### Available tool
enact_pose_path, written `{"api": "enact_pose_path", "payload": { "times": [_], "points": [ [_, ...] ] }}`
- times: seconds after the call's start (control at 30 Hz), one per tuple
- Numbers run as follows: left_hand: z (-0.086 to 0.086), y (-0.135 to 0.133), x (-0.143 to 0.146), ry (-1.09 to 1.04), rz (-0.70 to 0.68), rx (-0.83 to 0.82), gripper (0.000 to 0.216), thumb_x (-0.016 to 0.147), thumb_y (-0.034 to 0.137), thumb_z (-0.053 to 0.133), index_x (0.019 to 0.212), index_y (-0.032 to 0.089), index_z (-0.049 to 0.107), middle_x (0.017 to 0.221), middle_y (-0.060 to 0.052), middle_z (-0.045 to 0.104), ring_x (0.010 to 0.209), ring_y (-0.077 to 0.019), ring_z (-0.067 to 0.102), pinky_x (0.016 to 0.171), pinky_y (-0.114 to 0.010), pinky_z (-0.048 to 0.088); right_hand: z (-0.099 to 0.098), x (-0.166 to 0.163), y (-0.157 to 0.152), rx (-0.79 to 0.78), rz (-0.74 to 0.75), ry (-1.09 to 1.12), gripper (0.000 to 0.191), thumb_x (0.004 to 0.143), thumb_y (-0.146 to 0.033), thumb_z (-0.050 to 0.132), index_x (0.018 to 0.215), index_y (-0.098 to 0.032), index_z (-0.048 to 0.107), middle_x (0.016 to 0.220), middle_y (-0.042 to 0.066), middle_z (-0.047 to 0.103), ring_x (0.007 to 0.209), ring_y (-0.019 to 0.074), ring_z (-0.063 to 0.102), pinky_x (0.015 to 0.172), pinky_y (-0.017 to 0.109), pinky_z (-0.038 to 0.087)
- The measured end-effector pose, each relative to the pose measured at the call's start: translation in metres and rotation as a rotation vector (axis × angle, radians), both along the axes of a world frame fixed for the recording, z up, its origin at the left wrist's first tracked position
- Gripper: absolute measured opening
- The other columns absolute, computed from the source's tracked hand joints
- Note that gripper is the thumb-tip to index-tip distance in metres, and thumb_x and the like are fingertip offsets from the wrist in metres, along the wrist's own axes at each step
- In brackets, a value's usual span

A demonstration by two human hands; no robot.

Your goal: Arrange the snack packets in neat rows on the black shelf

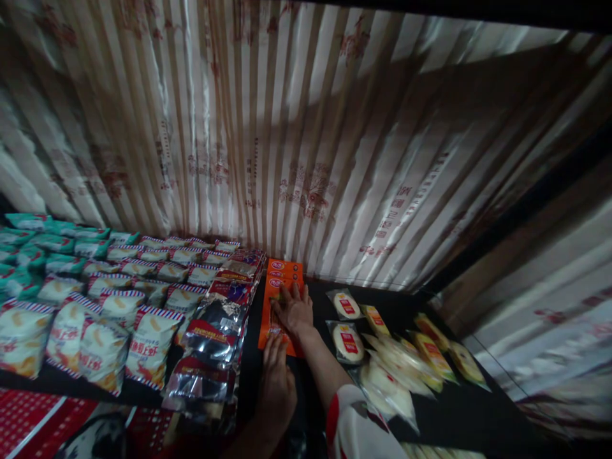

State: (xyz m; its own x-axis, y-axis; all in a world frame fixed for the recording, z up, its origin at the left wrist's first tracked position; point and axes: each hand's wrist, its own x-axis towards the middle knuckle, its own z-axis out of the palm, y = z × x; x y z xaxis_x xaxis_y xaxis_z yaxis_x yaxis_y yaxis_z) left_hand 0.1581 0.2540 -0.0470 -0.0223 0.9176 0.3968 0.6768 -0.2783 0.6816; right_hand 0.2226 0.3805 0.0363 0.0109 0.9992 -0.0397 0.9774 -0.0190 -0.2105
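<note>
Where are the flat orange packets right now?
In the head view, the flat orange packets lie under the right hand, just below centre, between shiny dark-red packets to their left and clear-wrapped round white items to their right.

Black surface (459, 414) under packets (268, 320) (some orange)

A dimly lit space. Beyond the right hand (294, 310), a pale, pleated sheet (306, 121) forms the wall, glossy in places, with brown stripes and red printed drawings and lettering. A broad shadow darkens it above and to the right of the hand. Farther right, a dark bar (516, 217) slants upward. Beneath the hand spreads a black counter (459, 417); low to the left, a red dotted surface (29, 414).
</note>
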Motion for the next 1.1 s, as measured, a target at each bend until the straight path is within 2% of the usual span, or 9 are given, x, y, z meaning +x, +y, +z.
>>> {"api": "enact_pose_path", "payload": {
  "times": [0.13,0.27,0.47,0.63,0.73,0.83,0.93,1.03,1.1],
  "points": [
    [0.0,-0.001,0.0,0.044,0.03,-0.001,0.051,0.078,0.003,0.03,0.125,0.008,0.049,0.131,-0.013,0.05,0.127,-0.0216,0.039,0.104,-0.041,0.04,-0.008,0.0,0.003,-0.074,-0.034,0.012,0.067,0.081,-0.062,0.034,0.14,-0.031,0.025,0.15,0.005,0.021,0.136,0.0339,0.008,0.104,0.046,0.014],
    [0.002,-0.003,0.001,0.097,0.021,0.001,0.05,0.076,0.001,0.03,0.121,0.004,0.052,0.13,-0.015,0.051,0.127,-0.023,0.039,0.104,-0.042,0.039,-0.017,-0.003,0.003,-0.063,-0.059,0.023,0.067,0.082,-0.061,0.033,0.141,-0.031,0.023,0.151,0.005,0.016,0.137,0.0351,0.003,0.105,0.047,0.01],
    [0.021,-0.005,0.0,0.102,-0.014,-0.11,0.054,0.071,-0.002,0.031,0.12,0.004,0.054,0.133,-0.014,0.047,0.13,-0.0239,0.033,0.107,-0.039,0.035,-0.024,-0.003,0.005,0.011,-0.06,0.011,0.065,0.082,-0.063,0.032,0.139,-0.032,0.029,0.151,0.005,0.013,0.136,0.0334,-0.01,0.105,0.053,-0.001],
    [0.037,-0.008,-0.003,0.08,-0.021,-0.179,0.052,0.07,0.0,0.035,0.118,0.004,0.055,0.136,-0.017,0.043,0.132,-0.0271,0.03,0.109,-0.044,0.03,-0.017,-0.003,-0.003,0.095,-0.002,-0.019,0.063,0.083,-0.059,0.036,0.14,-0.034,0.025,0.152,0.003,0.013,0.137,0.0286,-0.009,0.107,0.052,0.001],
    [0.047,-0.012,-0.008,0.055,-0.055,-0.174,0.05,0.07,0.001,0.037,0.117,0.006,0.056,0.138,-0.017,0.04,0.133,-0.0279,0.028,0.109,-0.045,0.03,-0.005,-0.003,-0.014,0.2,0.047,0.054,0.059,0.083,-0.054,0.04,0.137,-0.03,0.034,0.15,0.005,0.019,0.138,0.0281,-0.002,0.108,0.049,0.01],
    [0.056,-0.023,-0.017,0.01,-0.132,-0.122,0.046,0.07,0.001,0.037,0.109,0.007,0.059,0.131,-0.016,0.047,0.128,-0.0261,0.035,0.106,-0.044,0.034,0.007,-0.003,-0.034,0.296,0.079,0.203,0.051,0.085,-0.041,0.039,0.129,-0.016,0.047,0.143,0.014,0.033,0.134,0.026,0.024,0.105,0.04,0.026],
    [0.058,-0.05,-0.035,-0.086,-0.259,-0.051,0.04,0.069,-0.001,0.036,0.097,0.011,0.062,0.111,-0.012,0.061,0.111,-0.0209,0.05,0.097,-0.037,0.043,0.014,-0.003,-0.069,0.383,0.019,0.419,0.044,0.086,-0.038,0.037,0.115,-0.01,0.055,0.118,0.017,0.057,0.106,0.0218,0.055,0.09,0.033,0.042],
    [0.046,-0.092,-0.064,-0.157,-0.382,-0.034,0.034,0.071,0.001,0.036,0.087,0.014,0.063,0.094,-0.008,0.065,0.093,-0.0171,0.056,0.083,-0.031,0.049,0.011,-0.008,-0.124,0.437,-0.053,0.607,0.037,0.086,-0.042,0.039,0.097,-0.014,0.059,0.088,0.008,0.065,0.076,0.0172,0.061,0.069,0.028,0.047],
    [0.032,-0.122,-0.087,-0.139,-0.427,-0.105,0.03,0.073,0.004,0.037,0.084,0.016,0.062,0.09,-0.006,0.065,0.087,-0.0161,0.056,0.08,-0.03,0.048,0.005,-0.016,-0.166,0.415,-0.002,0.692,0.032,0.086,-0.042,0.04,0.084,-0.017,0.06,0.072,0.003,0.062,0.064,0.014,0.057,0.061,0.024,0.045]
  ]
}}
